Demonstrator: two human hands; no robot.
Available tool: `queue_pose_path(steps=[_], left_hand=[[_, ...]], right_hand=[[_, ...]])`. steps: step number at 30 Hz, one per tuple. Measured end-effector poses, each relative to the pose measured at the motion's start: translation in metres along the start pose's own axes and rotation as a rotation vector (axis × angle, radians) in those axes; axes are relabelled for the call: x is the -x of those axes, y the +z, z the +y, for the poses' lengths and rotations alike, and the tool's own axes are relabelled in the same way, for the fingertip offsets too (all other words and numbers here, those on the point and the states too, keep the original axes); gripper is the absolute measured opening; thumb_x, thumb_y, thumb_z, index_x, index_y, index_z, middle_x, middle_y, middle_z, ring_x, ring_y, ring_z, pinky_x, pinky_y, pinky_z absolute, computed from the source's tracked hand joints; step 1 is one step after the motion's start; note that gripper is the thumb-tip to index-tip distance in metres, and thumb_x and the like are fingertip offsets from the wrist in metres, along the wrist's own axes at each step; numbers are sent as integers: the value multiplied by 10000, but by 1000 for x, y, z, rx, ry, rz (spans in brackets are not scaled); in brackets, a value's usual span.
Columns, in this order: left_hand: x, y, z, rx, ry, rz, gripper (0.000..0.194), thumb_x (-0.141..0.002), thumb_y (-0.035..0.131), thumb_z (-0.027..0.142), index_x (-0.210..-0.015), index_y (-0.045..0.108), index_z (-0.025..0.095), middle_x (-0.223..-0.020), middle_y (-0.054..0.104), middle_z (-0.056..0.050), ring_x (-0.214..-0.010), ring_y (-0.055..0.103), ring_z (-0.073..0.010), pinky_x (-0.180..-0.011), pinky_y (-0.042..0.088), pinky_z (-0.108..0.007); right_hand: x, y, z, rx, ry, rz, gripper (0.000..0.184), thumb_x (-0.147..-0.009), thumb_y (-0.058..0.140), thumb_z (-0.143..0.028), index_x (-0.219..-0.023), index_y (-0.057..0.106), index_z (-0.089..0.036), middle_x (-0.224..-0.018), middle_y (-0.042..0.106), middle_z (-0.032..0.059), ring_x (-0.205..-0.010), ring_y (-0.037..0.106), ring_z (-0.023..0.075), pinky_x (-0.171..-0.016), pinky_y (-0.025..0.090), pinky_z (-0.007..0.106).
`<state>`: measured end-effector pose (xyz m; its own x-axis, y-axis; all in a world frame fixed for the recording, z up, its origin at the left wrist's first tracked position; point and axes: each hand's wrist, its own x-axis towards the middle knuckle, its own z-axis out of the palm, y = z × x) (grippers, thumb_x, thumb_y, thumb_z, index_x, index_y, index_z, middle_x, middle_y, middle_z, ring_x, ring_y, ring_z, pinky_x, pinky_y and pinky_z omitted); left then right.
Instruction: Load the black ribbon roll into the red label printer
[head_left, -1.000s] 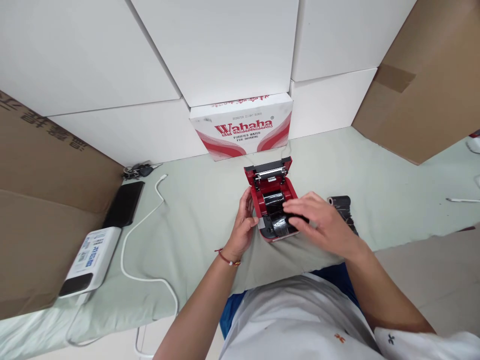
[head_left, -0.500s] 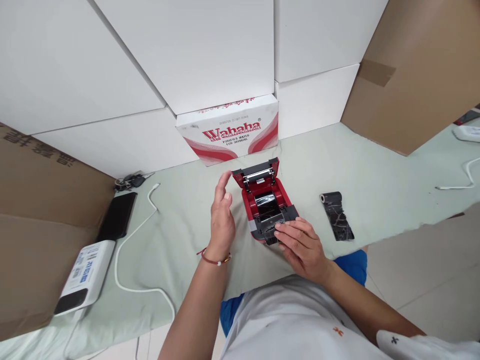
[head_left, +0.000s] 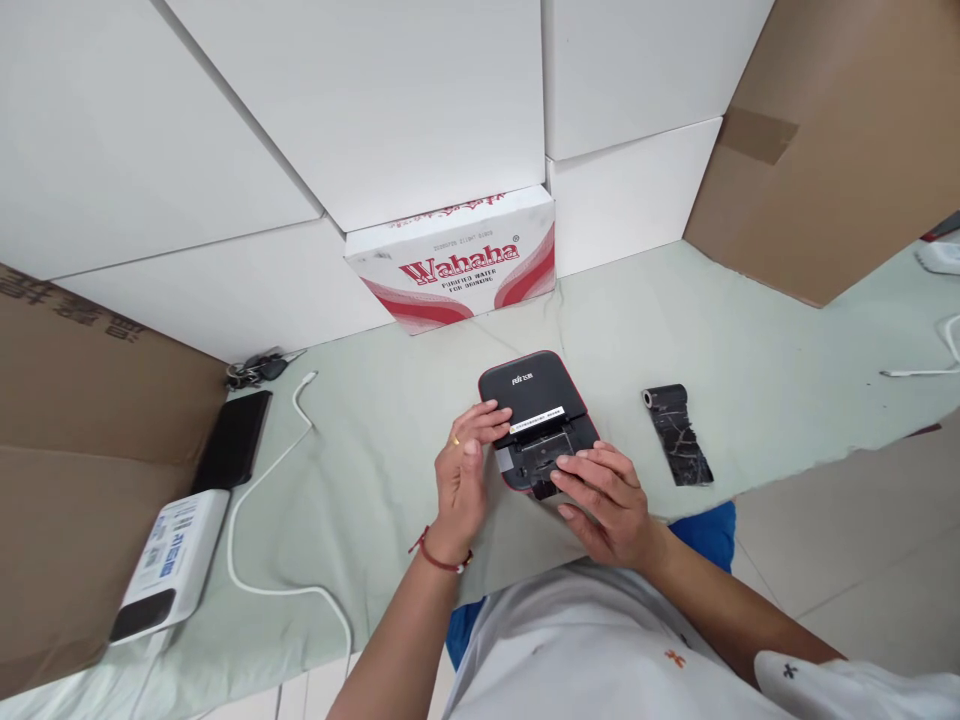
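A small black-and-red printer (head_left: 531, 390) lies on the green cloth before me, its lid down and a white label strip across the lid. My left hand (head_left: 466, 465) rests its straight fingers on the left edge of the lid, thumb raised. On the front part, my right hand (head_left: 606, 500) lies with extended fingers over the dark film (head_left: 546, 462) that comes out at the lid's front edge. Its fingertips touch the film, and the thumb's tip shows below. To the right, a black ribbon roll (head_left: 675, 430) lies partly unrolled, with crinkled film.
Behind the printer stands a white and red water carton (head_left: 457, 270) against white boxes. At the left are a power bank (head_left: 172, 560), a black phone-like slab (head_left: 232, 435), keys (head_left: 259, 368) and a white cable (head_left: 259, 460). Cardboard (head_left: 802, 150) borders the right.
The printer's lid, upright before, has come down over the red inside. My left hand has moved from beside the raised lid onto it. My right hand has shifted to the front and stays there.
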<state>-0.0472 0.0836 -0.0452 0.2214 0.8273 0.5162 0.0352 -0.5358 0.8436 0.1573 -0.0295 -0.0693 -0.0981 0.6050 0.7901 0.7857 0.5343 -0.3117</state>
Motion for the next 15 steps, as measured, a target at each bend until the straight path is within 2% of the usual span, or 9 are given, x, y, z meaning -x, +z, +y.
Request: queue_pose_path(steps=[6,10,15], left_hand=[[6,1,-7,-60,110,-14,475,-1179,413,459,-1100,849,286,-1222,866,-56,-1268,743,-283,-1150,530,-540],[4,1,-8,-120,137,-22,458,-1164,433,466,-1064,845,293,-1185,874,-56,-1233,754,-305,-1115,524,-578],[4,-7,-12,-23,74,-103,212,-1053,678,434,-1127,843,323,-1238,860,-56,-1287,718,-334,-1169,513,-612]], right_hand=[[0,-1,2,-14,-19,2,454,-1001,648,-201,-1450,706,-239,-1173,838,73,-1162,704,237,-1160,572,441],[-2,-1,2,-11,0,0,480,-1002,647,-207,-1476,689,-272,-1164,841,63,-1131,716,242,-1137,581,457],[-2,-1,0,-26,0,0,489,-998,670,-186,-1483,690,-243,-1203,834,79,-1183,699,245,-1173,560,452]])
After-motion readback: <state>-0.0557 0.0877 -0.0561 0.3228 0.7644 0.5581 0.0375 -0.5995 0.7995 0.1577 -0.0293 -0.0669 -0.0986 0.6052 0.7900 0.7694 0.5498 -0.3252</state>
